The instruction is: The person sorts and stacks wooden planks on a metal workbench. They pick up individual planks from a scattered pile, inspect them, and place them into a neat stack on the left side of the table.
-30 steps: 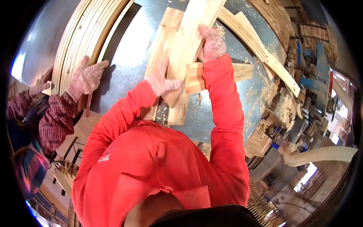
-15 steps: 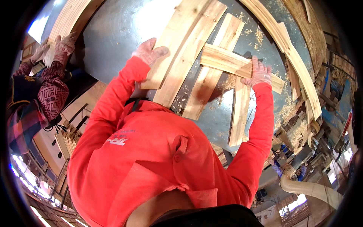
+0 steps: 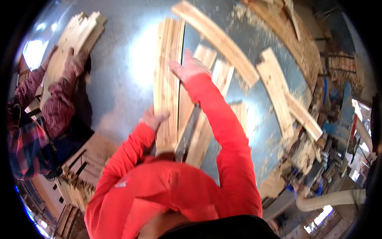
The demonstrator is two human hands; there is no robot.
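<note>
Metal table (image 3: 115,91): reaches far ahead of the person and bears the boards.
Co-worker (image 3: 30,147): at the left edge, both hands on a stack of planks (image 3: 77,34).
Middle board (image 3: 167,91): lies lengthwise on the near half of the table, in front of the person, with a second board (image 3: 186,107) just beside its right edge.
Far board (image 3: 219,36): slants from far left to near right, beyond the right hand.
Right-side boards (image 3: 275,93): two pieces, touching, near the table's right edge.
Right hand (image 3: 193,68): spread wide, gripping nothing, thumb over the middle board's right edge; contact cannot be told.
Left hand (image 3: 152,119): half open at the middle board's left edge, thumb over the top; whether it grips cannot be told.
Shavings (image 3: 243,16): scattered far right.
</note>
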